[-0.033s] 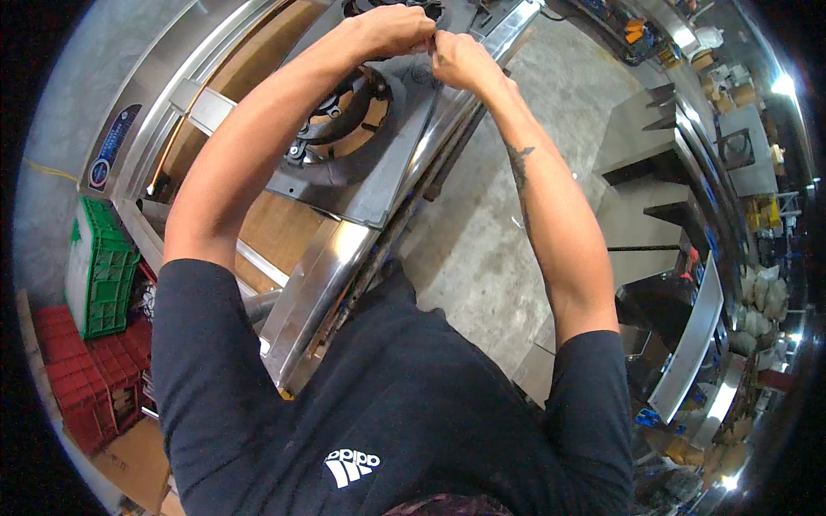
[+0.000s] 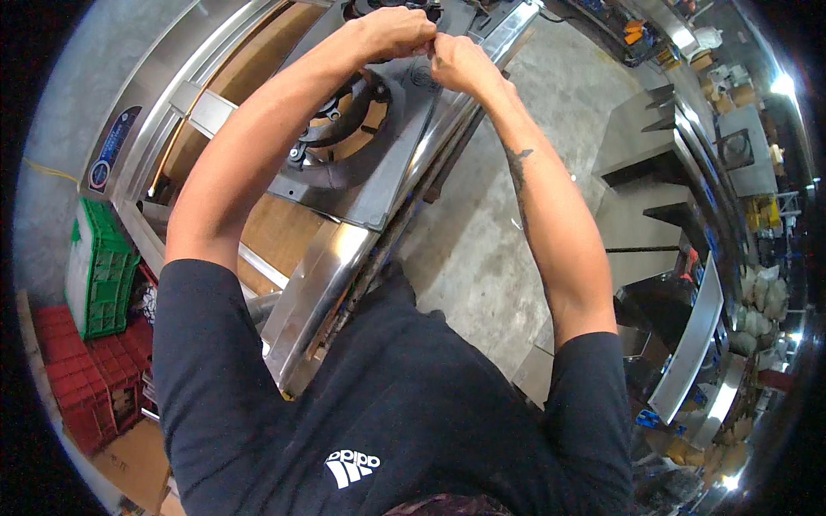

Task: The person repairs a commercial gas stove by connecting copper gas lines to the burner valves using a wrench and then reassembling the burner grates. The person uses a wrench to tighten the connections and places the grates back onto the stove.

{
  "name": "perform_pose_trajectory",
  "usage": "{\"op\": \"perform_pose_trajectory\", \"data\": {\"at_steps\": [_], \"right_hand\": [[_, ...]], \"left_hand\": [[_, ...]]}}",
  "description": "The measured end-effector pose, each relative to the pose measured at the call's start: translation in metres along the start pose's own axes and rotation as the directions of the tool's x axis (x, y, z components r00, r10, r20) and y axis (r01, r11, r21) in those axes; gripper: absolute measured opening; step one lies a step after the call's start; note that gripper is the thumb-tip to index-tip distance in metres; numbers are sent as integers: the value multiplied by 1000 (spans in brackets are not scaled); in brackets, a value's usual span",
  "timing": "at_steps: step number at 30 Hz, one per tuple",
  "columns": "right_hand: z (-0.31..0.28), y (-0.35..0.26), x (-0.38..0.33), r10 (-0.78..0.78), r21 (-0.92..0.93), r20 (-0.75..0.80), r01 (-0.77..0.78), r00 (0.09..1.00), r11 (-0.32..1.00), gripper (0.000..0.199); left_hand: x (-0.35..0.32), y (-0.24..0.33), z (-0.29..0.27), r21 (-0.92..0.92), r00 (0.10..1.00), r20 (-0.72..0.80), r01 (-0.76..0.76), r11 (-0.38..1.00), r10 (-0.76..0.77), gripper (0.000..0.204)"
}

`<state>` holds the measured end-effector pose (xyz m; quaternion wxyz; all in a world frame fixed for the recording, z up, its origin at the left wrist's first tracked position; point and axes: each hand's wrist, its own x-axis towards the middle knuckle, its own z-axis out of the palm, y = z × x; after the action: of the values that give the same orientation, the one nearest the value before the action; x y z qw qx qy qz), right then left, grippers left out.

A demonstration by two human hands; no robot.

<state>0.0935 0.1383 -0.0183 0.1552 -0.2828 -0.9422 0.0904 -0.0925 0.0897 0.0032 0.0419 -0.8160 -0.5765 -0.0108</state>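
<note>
My left hand (image 2: 402, 32) and my right hand (image 2: 459, 64) meet at the top of the view, fingertips against each other. Both are closed, and whatever they pinch is too small or hidden to make out. Beneath them lies a dark grey cast burner plate (image 2: 366, 193) with round openings. A black ring (image 2: 344, 133) with small metal fittings sits in the nearer opening, partly behind my left forearm. The plate rests across a stainless steel stove frame (image 2: 314, 288).
A green crate (image 2: 107, 267) stands on a red crate (image 2: 82, 370) at the left, above a cardboard box (image 2: 133, 464). Bent steel sheets (image 2: 641, 142) stand on the right beyond the concrete floor (image 2: 482, 206). Shelves with parts line the far right.
Almost nothing differs. Both hands stay together at the same spot, with only a very slight shift of the arms.
</note>
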Motion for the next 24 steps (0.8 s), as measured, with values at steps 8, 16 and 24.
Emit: {"op": "perform_pose_trajectory", "data": {"at_steps": [8,16,24], "right_hand": [[-4,-2,6,4,-50,-23,-5,1000,999,27],[-5,-3,9,3,-154,-10,-5,1000,988,28],[-5,-5,6,6,-133,-6,-7,1000,991,29]], "left_hand": [[-5,-8,22,102,968,-252,46,994,-19,12],[-6,0,20,68,951,-283,148,987,-123,15],[-1,-12,26,-53,976,-211,40,998,-50,13]]}}
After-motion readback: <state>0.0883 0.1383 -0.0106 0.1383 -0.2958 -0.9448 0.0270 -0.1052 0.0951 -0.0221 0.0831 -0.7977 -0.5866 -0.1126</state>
